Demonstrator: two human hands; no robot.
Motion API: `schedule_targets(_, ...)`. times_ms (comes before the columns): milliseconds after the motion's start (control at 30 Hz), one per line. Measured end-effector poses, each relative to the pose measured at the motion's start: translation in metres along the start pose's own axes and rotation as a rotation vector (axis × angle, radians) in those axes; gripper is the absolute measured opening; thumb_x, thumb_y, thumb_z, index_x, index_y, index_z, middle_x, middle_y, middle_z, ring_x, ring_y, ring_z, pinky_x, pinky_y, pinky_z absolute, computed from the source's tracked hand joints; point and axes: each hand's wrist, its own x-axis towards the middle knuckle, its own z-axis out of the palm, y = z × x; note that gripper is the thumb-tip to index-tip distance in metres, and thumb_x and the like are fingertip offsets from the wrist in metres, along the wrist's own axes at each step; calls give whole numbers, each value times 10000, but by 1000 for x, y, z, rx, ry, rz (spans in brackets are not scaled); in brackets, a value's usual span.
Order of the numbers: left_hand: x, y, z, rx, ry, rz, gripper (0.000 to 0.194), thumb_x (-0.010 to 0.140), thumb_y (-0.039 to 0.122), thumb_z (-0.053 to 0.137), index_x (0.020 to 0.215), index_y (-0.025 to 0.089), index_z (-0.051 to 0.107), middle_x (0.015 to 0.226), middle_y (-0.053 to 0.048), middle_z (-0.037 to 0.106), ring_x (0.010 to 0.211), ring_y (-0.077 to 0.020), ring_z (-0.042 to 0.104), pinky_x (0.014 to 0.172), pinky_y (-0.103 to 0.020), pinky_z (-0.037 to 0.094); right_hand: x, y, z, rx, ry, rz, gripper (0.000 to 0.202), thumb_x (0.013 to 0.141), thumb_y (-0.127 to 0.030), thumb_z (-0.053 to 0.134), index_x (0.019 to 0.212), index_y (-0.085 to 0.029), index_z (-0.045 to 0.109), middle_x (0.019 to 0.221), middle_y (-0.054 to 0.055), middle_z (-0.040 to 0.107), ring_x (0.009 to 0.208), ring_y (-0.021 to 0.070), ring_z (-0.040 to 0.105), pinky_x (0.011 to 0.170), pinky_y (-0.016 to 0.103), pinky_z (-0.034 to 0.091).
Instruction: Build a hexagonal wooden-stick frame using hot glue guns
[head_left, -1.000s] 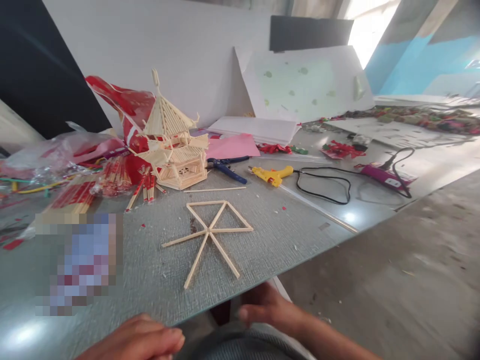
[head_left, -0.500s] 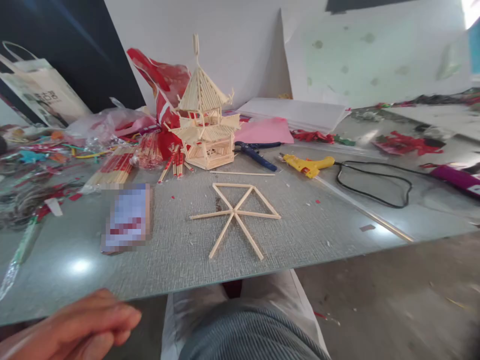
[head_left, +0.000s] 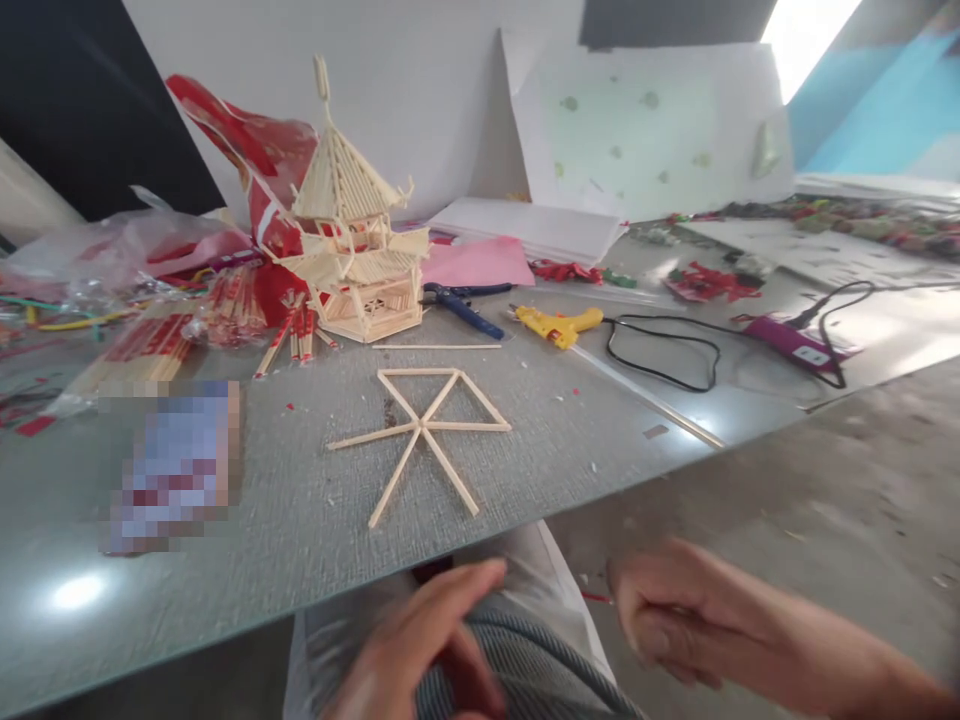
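Observation:
My left hand (head_left: 427,650) is over my lap below the table's front edge, fingers stretched out and thumb apart, with nothing visible in it. To the right, beyond the edge, my right hand (head_left: 694,620) is smeared by motion; its fingers curl inward, and whatever they may hold is hidden. On the table in front of both hands lies a flat frame of thin wooden sticks (head_left: 421,425), its spokes meeting in the middle. Two outer sticks join spoke ends at its back and right. A loose stick (head_left: 439,347) rests behind it, before a stick-built pagoda model (head_left: 364,230).
A yellow glue gun (head_left: 559,325) with a black cord lies at the right, near a purple power strip (head_left: 802,340). Blue-handled pliers (head_left: 469,310) sit beside the pagoda. At the left are a pixelated flat object (head_left: 176,465) and packs of sticks (head_left: 142,345).
My view has turned to the right. My left hand has come from the lower left to the lap and opened out. My right hand has come into view.

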Motion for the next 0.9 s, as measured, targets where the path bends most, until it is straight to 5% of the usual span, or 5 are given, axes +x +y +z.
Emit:
schedule_targets(133,56,38,38,-258,-395,167,463,718,474,685,1057,161,651,750,-37,628,652,-133,590,611,-226,474,-13,-62,-22,-153,149,-114,283,872,-375,504,670,-208,611,594,16,553,542,96,487,508,214,377)
schedule_targets(433,54,50,7,-628,81,124,321,824,414,609,653,148,551,521,56,428,470,-49,385,472,-179,289,-62,-51,-117,-332,709,-156,183,814,-389,619,752,-216,630,570,-28,510,453,64,445,409,192,367)
schedule_targets(633,60,82,3,-468,265,240,389,725,373,727,1040,189,591,780,7,603,569,-71,468,523,-186,387,-50,-98,-83,-341,419,-216,201,857,-326,576,723,-178,598,588,-26,536,470,48,482,424,160,381)
schedule_targets(767,85,100,43,-439,-78,361,401,656,337,780,976,156,622,761,-19,621,655,-116,548,608,-229,442,-18,-139,-56,-176,77,-212,215,870,-333,564,754,-152,578,597,-39,561,476,41,505,442,149,409)
schedule_targets(900,98,78,75,-548,-262,347,340,828,445,581,738,119,622,513,29,497,428,-52,419,449,-184,326,-7,-150,-81,-211,75,-159,219,840,-318,594,725,-133,573,574,-64,554,453,22,490,453,141,392)
